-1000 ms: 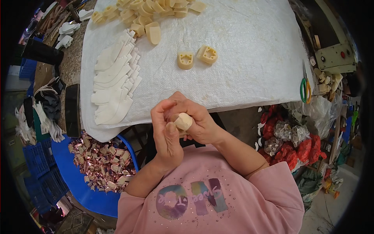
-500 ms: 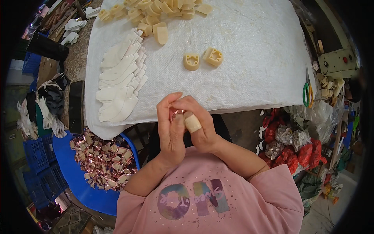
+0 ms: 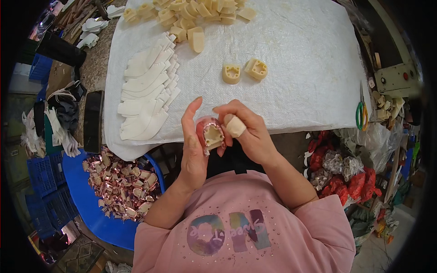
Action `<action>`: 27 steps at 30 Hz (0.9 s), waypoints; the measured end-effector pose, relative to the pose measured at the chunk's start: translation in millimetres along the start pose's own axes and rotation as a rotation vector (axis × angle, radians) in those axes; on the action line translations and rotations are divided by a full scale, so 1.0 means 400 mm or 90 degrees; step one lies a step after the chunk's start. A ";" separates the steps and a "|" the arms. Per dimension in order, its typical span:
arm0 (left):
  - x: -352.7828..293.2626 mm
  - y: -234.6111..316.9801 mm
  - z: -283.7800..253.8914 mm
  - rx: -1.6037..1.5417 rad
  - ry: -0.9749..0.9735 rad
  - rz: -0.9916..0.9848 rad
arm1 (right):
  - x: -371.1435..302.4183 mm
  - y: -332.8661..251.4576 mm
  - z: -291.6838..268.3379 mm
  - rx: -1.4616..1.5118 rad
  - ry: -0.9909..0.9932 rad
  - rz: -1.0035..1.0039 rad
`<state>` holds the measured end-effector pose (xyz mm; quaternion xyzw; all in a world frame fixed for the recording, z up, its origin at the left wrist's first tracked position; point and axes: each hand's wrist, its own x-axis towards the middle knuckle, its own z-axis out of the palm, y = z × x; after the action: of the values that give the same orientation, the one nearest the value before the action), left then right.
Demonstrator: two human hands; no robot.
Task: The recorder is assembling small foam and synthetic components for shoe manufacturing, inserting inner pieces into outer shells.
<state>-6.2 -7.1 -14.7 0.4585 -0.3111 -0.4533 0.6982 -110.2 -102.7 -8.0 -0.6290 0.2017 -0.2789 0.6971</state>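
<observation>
Between my hands is a cream shoe heel [image 3: 212, 138] covered on its curved side in shiny pink film, its hollow, notched face turned up. My left hand [image 3: 191, 152] cups it from the left, with one finger stretched upward. From the right, my right hand [image 3: 255, 136] holds it, a fingertip showing at its lower edge. A beige wrap [image 3: 236, 126] covers my right thumb. Beyond my hands, a bare cream heel [image 3: 231, 73] and another bare heel [image 3: 256, 69] lie on the white woven sheet [image 3: 309, 82]. Overlapping white curved pieces [image 3: 148, 91] are fanned out at left.
Many bare heels [image 3: 195, 11] are piled at the far edge. A blue tub [image 3: 98, 232] of pink-covered heels [image 3: 125, 184] stands at lower left, near a black phone [image 3: 94, 120]. Scissors [image 3: 362, 111] lie at the sheet's right edge; red bags [image 3: 357, 179] are below.
My hands have parted somewhat and tilted the pink-covered heel, so its hollow face now shows; before, they closed around it and mostly hid it. The view has shifted slightly.
</observation>
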 end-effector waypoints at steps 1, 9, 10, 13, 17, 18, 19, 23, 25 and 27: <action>-0.003 0.009 0.009 0.049 0.007 -0.017 | -0.002 -0.006 0.006 0.096 -0.014 0.110; -0.011 -0.003 0.002 0.256 -0.049 0.065 | -0.009 0.018 0.012 0.043 -0.005 0.078; -0.011 -0.005 -0.003 0.257 -0.048 0.066 | -0.005 0.017 0.012 0.069 0.009 0.108; -0.004 -0.009 -0.020 0.230 -0.083 0.076 | 0.004 0.038 -0.007 -0.055 0.058 0.018; 0.014 -0.025 -0.055 0.712 -0.115 0.379 | 0.002 -0.032 -0.022 -0.334 -0.098 0.063; 0.011 -0.021 -0.056 0.671 -0.091 0.341 | 0.009 -0.026 -0.027 -0.310 -0.120 0.071; 0.011 -0.015 -0.051 0.627 -0.070 0.307 | 0.009 -0.016 -0.027 -0.311 -0.119 0.070; 0.011 0.019 -0.054 0.460 -0.062 0.138 | 0.000 0.019 -0.033 -0.170 -0.012 -0.096; -0.001 0.017 -0.065 0.351 -0.056 0.092 | 0.006 0.027 -0.043 -0.128 -0.055 -0.085; 0.001 0.041 -0.070 0.336 -0.063 0.026 | 0.020 0.031 -0.057 0.031 -0.078 0.029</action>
<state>23.5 5.5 -10.6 0.5959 -0.4611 -0.3643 0.5474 -116.8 -124.5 -22.7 -0.6231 0.1662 -0.2285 0.7293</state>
